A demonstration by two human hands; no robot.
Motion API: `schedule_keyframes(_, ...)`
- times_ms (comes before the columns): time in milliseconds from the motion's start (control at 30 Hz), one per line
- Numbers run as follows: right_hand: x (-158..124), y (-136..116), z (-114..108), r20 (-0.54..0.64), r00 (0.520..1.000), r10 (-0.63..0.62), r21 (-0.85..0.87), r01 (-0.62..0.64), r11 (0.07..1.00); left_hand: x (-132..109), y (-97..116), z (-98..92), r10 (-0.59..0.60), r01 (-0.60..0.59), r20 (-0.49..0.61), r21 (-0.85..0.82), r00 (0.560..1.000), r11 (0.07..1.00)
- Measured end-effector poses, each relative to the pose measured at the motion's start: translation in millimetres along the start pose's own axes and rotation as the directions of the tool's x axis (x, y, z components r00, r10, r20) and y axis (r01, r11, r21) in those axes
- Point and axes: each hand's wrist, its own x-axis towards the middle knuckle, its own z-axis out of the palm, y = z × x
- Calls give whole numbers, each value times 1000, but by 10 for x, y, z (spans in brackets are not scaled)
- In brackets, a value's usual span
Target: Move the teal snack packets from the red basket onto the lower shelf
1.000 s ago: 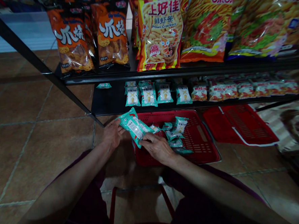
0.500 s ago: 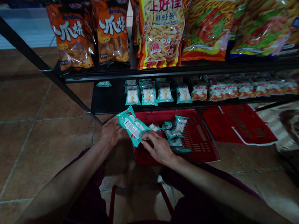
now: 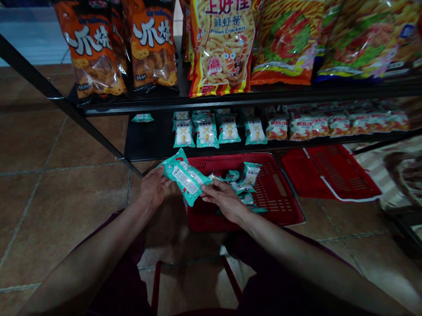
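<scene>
On my feed, left hand (image 3: 154, 186) and right hand (image 3: 223, 197) grasp the shiny teal, pillow-shaped film packet (image 3: 186, 177) over the red plastic basket (image 3: 287, 211)'s left side; I judge it light, slick, crushable; edges suit pinching.

The held packet (image 3: 186, 177) is coloured teal, marked with a white panel and touches of red. The near basket (image 3: 271, 199) is coloured red, as is the right basket (image 3: 340, 171), edged by a white handle (image 3: 352, 198). The far left bags (image 3: 153, 49) are patterned in orange and black; the middle bag (image 3: 224, 47) is bordered with red and yellow stripes. The floor (image 3: 23, 198) is coloured brown, crossed by pale lines.
</scene>
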Motion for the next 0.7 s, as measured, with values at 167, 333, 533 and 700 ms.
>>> schedule_keyframes(167, -7, -5, 2, 24, 999, 45, 158, -48, 986, 18, 45, 11, -72, 72, -70, 2, 995, 997)
schedule_keyframes(333, -29, -20, 2, 10, 999, 45, 202, -46, 978, -26, 150, 49, -131, 131, 3, 16, 991, 991)
schedule_keyframes(533, -10, -41, -27, -14, 999, 50, 191, -46, 981, 31, 169, 4, -92, 78, 117, 122, 989, 989)
schedule_keyframes(700, 1, -43, -65, 7, 1000, 9, 96, -9, 995, 30, 236, 0, -35, 0, 148, 227, 988, 974)
